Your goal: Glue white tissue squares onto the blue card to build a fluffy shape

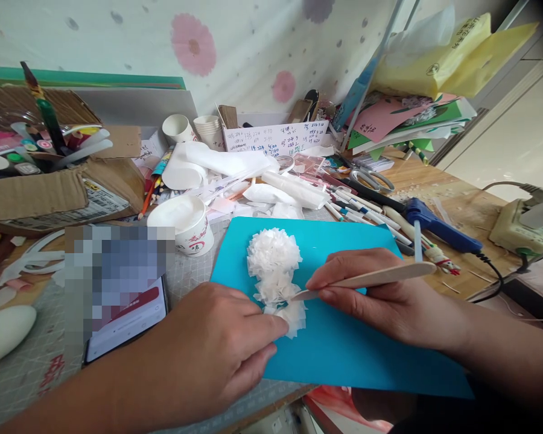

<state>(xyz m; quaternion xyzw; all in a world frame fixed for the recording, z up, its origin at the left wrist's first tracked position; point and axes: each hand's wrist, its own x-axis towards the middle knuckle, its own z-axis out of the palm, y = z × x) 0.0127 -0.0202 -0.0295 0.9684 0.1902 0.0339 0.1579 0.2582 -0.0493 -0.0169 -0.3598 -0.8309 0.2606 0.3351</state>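
On a blue sheet of card, tufts of ruffled white tissue paper form a round cluster with smaller clumps below it. My left hand rests palm down at the card's left side, fingers curled. Its index fingertip presses on the lowest tissue clump. My right hand is closed around a flat wooden craft stick, slanted across the fingers. The stick's tip touches the tissue between the middle and lowest clumps. What lies under my left fingers is hidden.
A paper cup stands behind my left hand, near a phone with a blurred screen. Left stands a cardboard box of art supplies. Rolled white paper, markers, scissors and a blue glue gun crowd the back and right.
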